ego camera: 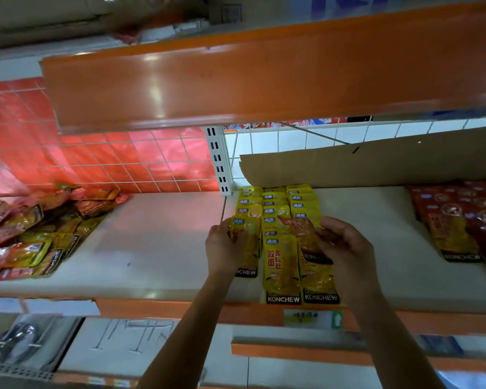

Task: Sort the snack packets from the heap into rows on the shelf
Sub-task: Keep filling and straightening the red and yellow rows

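Mid-placing, a yellow packet [247, 248] is grasped by the left grip [220, 245] and a red packet [303, 237] by the right grip [345, 248], and a matching row is probably needed next for each.

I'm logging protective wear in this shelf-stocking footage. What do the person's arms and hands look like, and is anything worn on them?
The left forearm and right forearm are bare down to the bottom edge of the view, with no sleeves showing. The left hand and right hand wear no gloves, and neither wrist carries a watch or band. Rings are too small to tell.
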A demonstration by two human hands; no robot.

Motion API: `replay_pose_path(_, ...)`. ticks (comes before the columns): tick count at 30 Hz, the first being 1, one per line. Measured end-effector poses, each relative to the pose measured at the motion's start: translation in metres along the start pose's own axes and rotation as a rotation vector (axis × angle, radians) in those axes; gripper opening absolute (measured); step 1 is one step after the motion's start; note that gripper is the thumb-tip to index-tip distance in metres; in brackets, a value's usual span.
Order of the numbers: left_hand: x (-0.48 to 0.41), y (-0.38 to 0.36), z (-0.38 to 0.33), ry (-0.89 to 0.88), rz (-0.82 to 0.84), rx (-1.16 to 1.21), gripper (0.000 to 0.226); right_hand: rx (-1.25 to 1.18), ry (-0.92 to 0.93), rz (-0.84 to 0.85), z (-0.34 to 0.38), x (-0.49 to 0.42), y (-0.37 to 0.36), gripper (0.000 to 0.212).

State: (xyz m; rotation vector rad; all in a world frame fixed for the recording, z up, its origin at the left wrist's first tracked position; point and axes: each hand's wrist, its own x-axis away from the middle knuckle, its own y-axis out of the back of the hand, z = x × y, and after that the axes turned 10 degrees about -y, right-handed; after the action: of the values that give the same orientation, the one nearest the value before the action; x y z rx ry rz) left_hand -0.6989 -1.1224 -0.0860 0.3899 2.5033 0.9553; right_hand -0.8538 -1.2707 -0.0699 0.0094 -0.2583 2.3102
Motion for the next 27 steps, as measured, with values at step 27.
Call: replay_pose_path(27,0.013,-0.033,-0.086,-0.16,0.057,0.254,0.044,0.047,0.147,-0.012,0.001,-0.007,0.01,0.057)
